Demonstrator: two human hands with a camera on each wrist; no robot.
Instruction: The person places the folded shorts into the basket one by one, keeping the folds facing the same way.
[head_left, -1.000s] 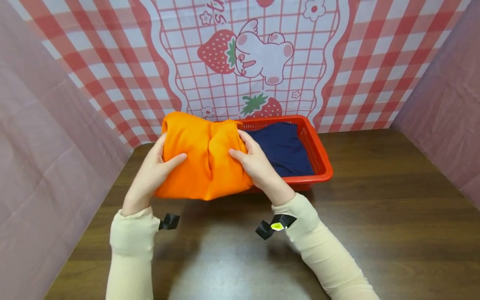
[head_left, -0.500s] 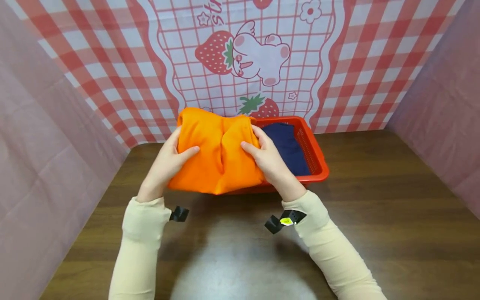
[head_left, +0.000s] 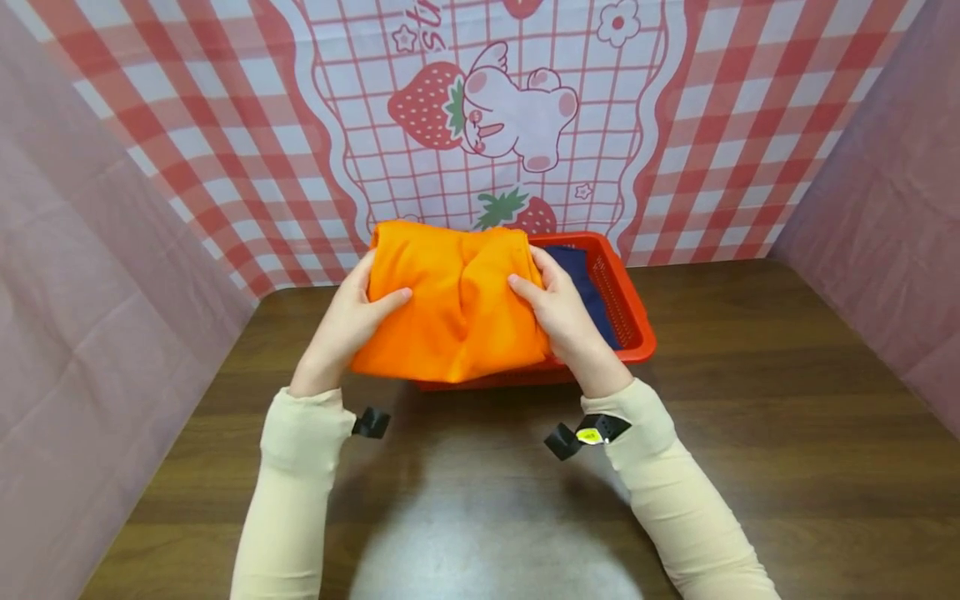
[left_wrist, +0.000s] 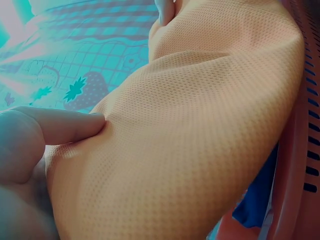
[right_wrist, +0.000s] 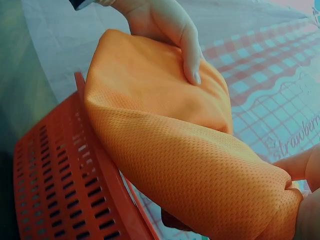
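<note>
A folded orange mesh cloth (head_left: 450,308) is held up over the left part of a red plastic basket (head_left: 640,353). My left hand (head_left: 347,325) grips its left edge, thumb on the near face and fingers behind. At the opposite edge my right hand (head_left: 562,315) holds it the same way. A crease runs down the cloth's middle. Inside the basket lies a navy cloth (head_left: 588,287), partly covered from sight by the orange one. The left wrist view shows the left thumb (left_wrist: 75,127) pressing into the mesh.
The basket stands on a brown wooden table (head_left: 750,400) against a red-and-white checked backdrop (head_left: 750,125) with strawberry prints. Pink cloth walls (head_left: 90,250) border the left and right sides. Slotted basket sides (right_wrist: 60,175) appear below the orange cloth in the right wrist view.
Both hands have moved to the right with the orange cloth, slightly upward too. It now hides more of the basket and the navy cloth. Both grips look the same.
</note>
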